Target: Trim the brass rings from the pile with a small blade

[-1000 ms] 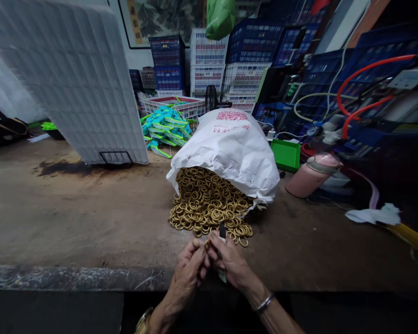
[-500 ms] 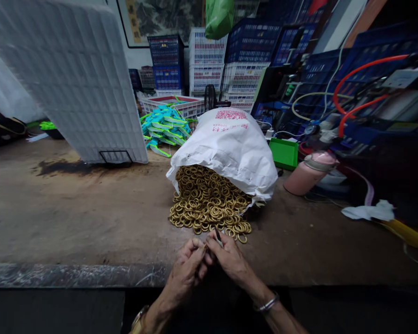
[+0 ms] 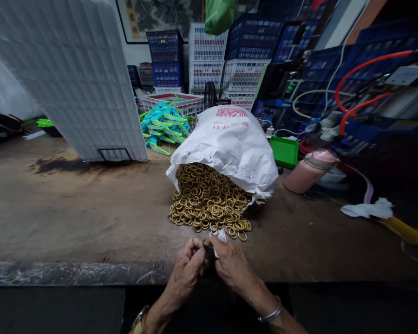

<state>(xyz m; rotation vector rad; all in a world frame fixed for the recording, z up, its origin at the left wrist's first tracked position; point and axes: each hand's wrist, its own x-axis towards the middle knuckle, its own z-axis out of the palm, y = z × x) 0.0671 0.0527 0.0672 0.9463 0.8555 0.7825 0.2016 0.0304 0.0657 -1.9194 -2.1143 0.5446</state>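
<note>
My left hand [image 3: 188, 264] is closed in a pinch, with a brass-coloured ring [image 3: 205, 241] showing at its fingertips. My right hand [image 3: 233, 266], closed too, grips a small dark blade-like tool [image 3: 209, 252] with a pale edge; its exact kind is not clear. The tool points left and meets the left fingertips at the ring. Just beyond both hands, a heap of similar rings [image 3: 209, 211] spills from the mouth of a white woven sack [image 3: 226, 144] lying on its side.
A tall white ribbed panel [image 3: 101, 93] stands on the wooden table [image 3: 90, 218] at left. Behind are turquoise-and-green pieces [image 3: 165, 123] and stacked crates [image 3: 205, 55]. A green tray [image 3: 284, 152], a pink bottle [image 3: 310, 171] and red hoses [image 3: 348, 93] are at right.
The dark tool has swung from pointing up and away to pointing left, against the left fingertips. Both hands stay near the table's front edge. The ring now shows above the fingers.
</note>
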